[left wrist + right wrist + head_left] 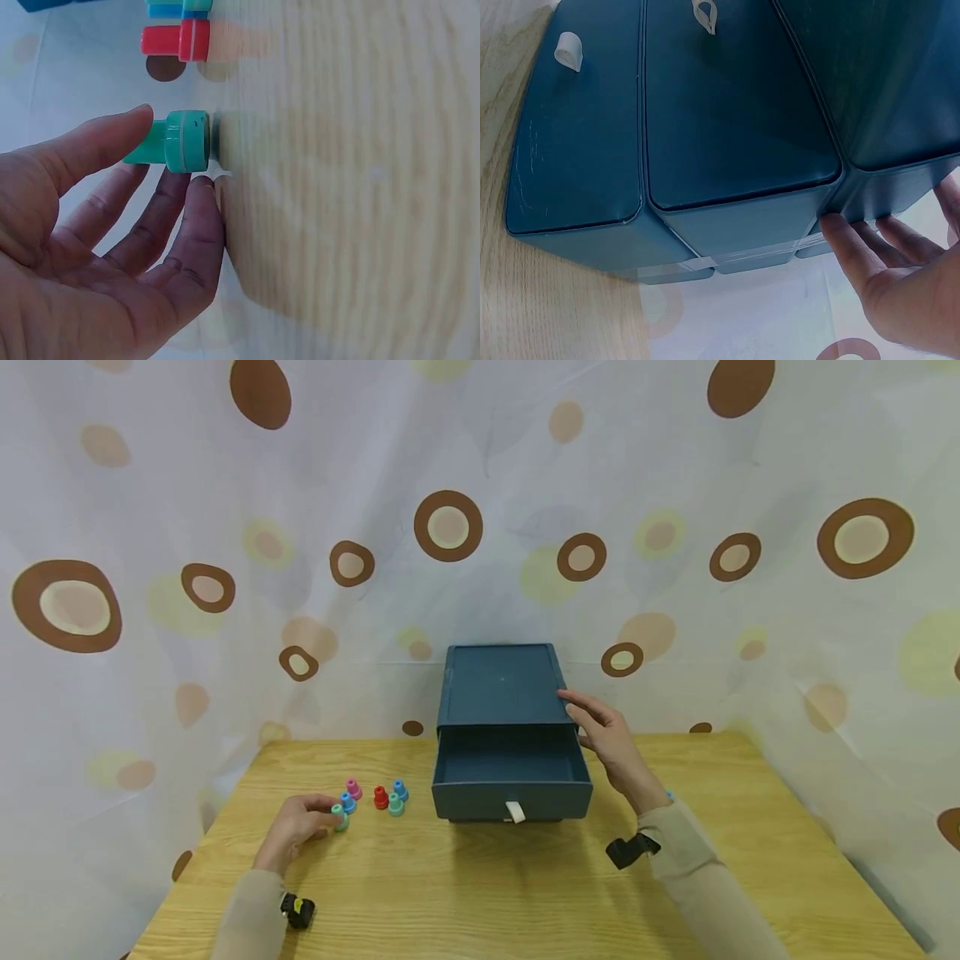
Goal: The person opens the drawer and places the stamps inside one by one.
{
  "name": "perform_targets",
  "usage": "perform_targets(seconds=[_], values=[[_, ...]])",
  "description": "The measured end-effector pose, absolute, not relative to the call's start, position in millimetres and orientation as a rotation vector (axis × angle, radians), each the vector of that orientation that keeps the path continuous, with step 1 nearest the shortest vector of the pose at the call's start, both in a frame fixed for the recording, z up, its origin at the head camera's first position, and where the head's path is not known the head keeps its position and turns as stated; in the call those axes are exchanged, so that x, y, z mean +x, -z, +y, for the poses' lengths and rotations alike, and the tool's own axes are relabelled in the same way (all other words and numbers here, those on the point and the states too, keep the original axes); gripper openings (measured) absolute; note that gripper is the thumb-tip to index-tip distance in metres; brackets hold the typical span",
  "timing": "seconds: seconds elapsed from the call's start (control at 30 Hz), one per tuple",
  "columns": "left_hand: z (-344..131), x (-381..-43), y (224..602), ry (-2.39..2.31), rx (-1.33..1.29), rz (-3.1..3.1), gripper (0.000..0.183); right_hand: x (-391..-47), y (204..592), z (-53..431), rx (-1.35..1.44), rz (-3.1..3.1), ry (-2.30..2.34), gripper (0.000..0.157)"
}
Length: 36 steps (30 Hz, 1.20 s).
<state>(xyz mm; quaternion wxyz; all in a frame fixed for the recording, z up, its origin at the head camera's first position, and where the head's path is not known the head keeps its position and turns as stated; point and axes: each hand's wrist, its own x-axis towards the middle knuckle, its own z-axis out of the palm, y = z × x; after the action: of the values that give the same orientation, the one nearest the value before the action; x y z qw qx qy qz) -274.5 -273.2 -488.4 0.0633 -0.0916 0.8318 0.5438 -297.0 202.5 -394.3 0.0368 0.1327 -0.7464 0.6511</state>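
Observation:
My left hand (298, 827) pinches a small green toy stamp (186, 142) by its narrow handle, thumb on the near side. Whether its base touches the table cannot be told. Just behind it are a blue stamp (347, 802) and a pink stamp (354, 789). To their right sit a red stamp (381, 797), another blue stamp (401, 790) and another green stamp (396, 804). My right hand (609, 742) rests its fingertips against the right side of a dark blue drawer cabinet (502, 681), fingers extended. Its top drawer (480, 800) is pulled out, with nothing visible inside.
The cabinet's lower drawers (735, 105) are closed and bear white loop tabs. A wooden table (390, 893) carries everything. Behind it hangs a white curtain (495, 460) with brown and yellow spots.

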Motion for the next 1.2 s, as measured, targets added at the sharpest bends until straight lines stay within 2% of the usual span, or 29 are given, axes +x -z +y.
perform_targets(seconds=[0.6, 1.2], values=[[-278.8, -270.9, 469.4, -1.648, -0.205, 2.542, 0.049, -297.6, 395.4, 201.1, 0.404, -2.293, -1.996, 0.052], [-251.6, -271.2, 452.2, -1.740, -0.156, 2.565, 0.043, -294.8, 393.6, 202.3, 0.400, -2.302, -1.980, 0.052]])
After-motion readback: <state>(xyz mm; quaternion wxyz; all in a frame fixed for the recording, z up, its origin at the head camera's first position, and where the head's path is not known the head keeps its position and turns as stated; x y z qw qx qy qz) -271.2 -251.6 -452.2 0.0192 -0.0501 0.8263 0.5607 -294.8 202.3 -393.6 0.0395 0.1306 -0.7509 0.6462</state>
